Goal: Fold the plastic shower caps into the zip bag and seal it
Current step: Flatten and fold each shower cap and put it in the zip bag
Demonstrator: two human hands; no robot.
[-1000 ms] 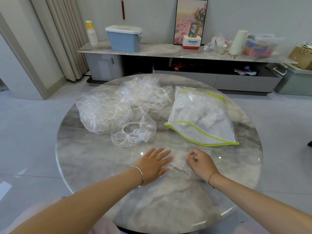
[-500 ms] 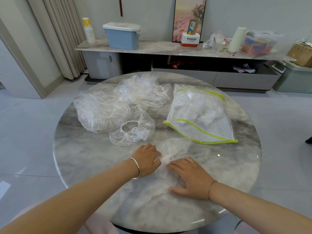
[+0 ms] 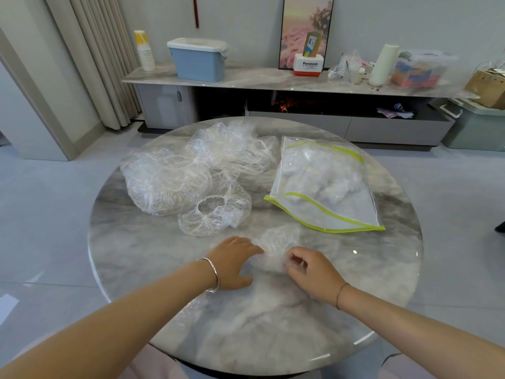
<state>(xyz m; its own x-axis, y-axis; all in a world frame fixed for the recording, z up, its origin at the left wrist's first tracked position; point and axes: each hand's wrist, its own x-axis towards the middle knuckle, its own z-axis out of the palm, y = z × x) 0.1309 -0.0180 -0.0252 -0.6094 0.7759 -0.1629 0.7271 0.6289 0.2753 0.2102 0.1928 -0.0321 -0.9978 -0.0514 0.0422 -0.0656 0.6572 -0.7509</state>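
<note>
1. shower cap (image 3: 276, 248): clear plastic, crumpled and partly flattened on the table (image 3: 136, 255), at the near centre, between both hands; exact fold shape is hard to read, clear film on pale marble
2. left hand (image 3: 232, 263): palm down, fingers fairly straight and pointing right, tips resting on the cap's left edge; pressing, not gripping; silver bangle (image 3: 213, 274) on the wrist
3. right hand (image 3: 311, 272): fingers curled in, pinching the cap's right side between thumb and fingertips; thin bracelet (image 3: 340, 294) on the wrist
4. zip bag (image 3: 328, 209): lies flat on the table just beyond the right hand, apart from the cap; yellow-green zip strips face the person and stand apart, so the mouth is open; white bunched plastic sits inside, toward the far end
5. small cap (image 3: 216, 214): unfolded, elastic ring up, just beyond the left hand; touches the pile behind it
6. pile of caps (image 3: 191, 170): loose clear heap on the far left half of the table, left of the bag
7. beyond the table: long low cabinet (image 3: 259, 80) against the wall; on it a blue lidded box (image 3: 198, 60), a framed picture (image 3: 307, 26), a white roll (image 3: 382, 64); curtain (image 3: 95, 58) at left
</note>
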